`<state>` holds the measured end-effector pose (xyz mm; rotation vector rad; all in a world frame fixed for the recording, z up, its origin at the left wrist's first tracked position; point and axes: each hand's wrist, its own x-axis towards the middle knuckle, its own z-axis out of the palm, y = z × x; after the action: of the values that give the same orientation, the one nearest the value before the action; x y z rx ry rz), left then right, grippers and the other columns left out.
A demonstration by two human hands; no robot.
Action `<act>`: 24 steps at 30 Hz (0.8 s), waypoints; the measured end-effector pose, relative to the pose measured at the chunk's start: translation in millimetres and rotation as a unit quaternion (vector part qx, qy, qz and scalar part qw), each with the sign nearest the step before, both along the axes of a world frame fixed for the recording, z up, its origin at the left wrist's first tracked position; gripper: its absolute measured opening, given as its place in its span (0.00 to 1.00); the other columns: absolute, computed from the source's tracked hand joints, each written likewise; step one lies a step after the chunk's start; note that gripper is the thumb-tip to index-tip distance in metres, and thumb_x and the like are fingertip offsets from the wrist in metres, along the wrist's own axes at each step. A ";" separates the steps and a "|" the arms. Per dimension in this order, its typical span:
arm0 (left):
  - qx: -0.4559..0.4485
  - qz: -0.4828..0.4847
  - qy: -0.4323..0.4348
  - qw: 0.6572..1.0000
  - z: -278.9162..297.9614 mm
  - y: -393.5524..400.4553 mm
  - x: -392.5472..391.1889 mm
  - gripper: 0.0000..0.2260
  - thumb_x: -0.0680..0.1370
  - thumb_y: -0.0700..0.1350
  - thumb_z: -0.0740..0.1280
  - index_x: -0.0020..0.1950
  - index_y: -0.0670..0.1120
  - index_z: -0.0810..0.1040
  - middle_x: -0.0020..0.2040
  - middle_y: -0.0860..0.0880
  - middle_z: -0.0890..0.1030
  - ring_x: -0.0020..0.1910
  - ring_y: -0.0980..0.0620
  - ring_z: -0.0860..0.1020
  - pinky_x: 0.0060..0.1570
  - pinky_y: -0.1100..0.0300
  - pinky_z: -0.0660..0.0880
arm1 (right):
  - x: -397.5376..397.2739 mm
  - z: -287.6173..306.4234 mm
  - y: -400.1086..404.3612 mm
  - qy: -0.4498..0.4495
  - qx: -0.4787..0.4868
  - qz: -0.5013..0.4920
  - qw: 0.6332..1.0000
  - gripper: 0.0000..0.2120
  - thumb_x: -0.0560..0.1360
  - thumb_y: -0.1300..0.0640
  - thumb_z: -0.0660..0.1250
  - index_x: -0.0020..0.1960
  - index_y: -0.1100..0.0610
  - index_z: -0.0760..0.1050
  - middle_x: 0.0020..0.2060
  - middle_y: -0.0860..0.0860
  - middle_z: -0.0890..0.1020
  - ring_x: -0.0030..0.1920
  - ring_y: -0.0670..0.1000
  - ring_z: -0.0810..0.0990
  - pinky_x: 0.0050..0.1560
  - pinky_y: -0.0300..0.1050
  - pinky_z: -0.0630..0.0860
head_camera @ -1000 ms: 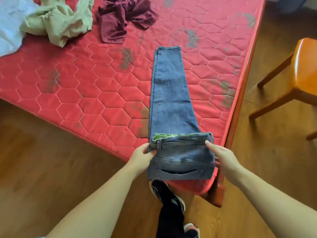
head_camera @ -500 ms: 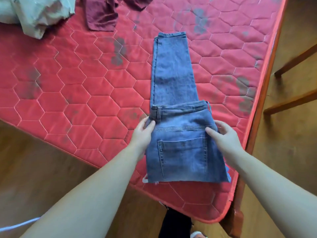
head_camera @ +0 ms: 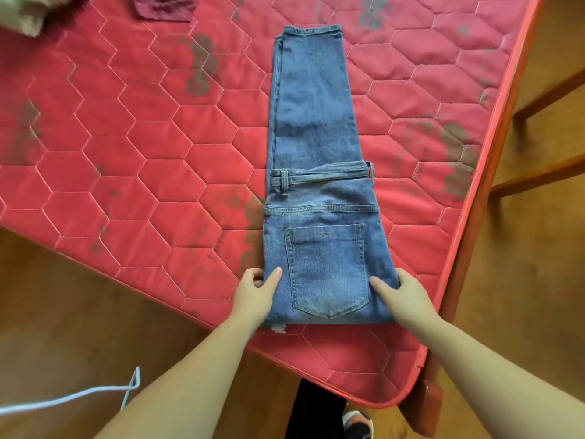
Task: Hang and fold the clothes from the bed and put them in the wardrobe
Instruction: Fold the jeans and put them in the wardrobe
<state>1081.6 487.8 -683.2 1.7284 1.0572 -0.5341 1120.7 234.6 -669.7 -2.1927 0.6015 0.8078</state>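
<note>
Both hands were down at the near fold of the jeans [head_camera: 319,191]. My left hand [head_camera: 253,296] gripped the left edge, thumb lying on the denim and the other fingers [head_camera: 254,274] curled round the side. My right hand [head_camera: 403,294] gripped the right edge the same way, thumb on top, the rest tucked at the side. The jeans lay flat on the bed [head_camera: 126,147] near its corner, waist end folded up over the legs, back pocket [head_camera: 327,270] facing up.

My judgement: the next fold needed both hands lifting together, level, so the near edge stayed square and the layers did not slide. I would have carried that fold up towards the hems and pressed it flat before letting go. Denim is stiff, so it ought to keep a crease.

The mattress was red and quilted, with dark stains, and it gave plenty of room ahead of the jeans. Farther off, a maroon garment [head_camera: 164,7] and a pale green one [head_camera: 22,17] waited at the top edge. A white hanger [head_camera: 76,396] showed by my left arm, wooden floor [head_camera: 57,312] below, chair legs [head_camera: 538,175] to the right.
</note>
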 end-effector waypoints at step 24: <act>0.249 -0.424 -0.144 0.859 30.5 -98.5 -50.1 0.23 0.74 0.50 0.68 0.69 0.58 0.71 0.69 0.52 0.69 0.68 0.48 0.66 0.64 0.51 0.64 | -70.8 21.0 -1.3 -0.112 0.041 -0.270 0.956 0.22 0.73 0.55 0.70 0.66 0.54 0.72 0.53 0.45 0.77 0.56 0.46 0.75 0.57 0.36 0.65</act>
<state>1031.5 389.3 -652.8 2.6411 0.1521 -0.5238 1049.9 233.3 -648.7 -1.8714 0.9707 0.2855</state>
